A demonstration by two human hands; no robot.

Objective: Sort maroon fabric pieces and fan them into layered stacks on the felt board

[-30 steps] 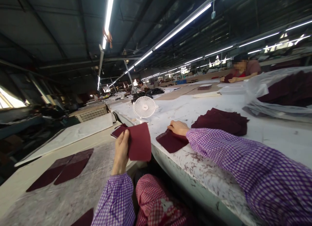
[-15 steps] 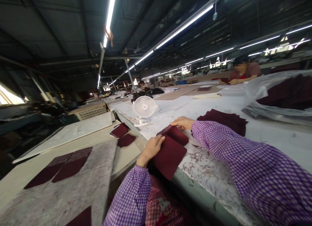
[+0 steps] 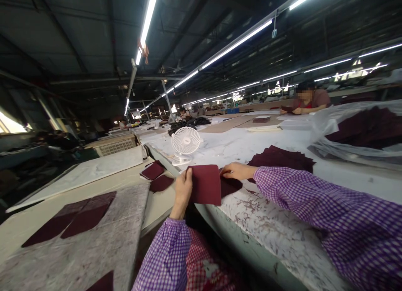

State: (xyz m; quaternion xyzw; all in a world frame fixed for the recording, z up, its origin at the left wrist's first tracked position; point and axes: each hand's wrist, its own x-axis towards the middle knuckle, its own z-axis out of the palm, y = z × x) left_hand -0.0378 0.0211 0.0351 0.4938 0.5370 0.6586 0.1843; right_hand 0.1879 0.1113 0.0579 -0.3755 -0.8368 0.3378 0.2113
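Note:
My left hand (image 3: 184, 190) grips the left edge of a maroon fabric piece (image 3: 205, 184) and holds it upright over the near edge of the white worktable (image 3: 270, 224). My right hand (image 3: 237, 171) rests with bent fingers on a small stack of the same maroon pieces (image 3: 230, 185) lying on the table, just right of the held piece. A larger fanned pile of maroon pieces (image 3: 281, 158) lies behind my right forearm.
A small white desk fan (image 3: 185, 142) stands on the table behind my hands. Loose maroon pieces (image 3: 155, 176) and a flat pair (image 3: 75, 217) lie on the left board. A plastic bag of maroon fabric (image 3: 361, 130) sits far right. Another person (image 3: 306, 99) works at the back.
My left hand had dropped an earlier piece on the left board, swung to the stack, and now lifts a new maroon piece upright. My right hand stays on the stack.

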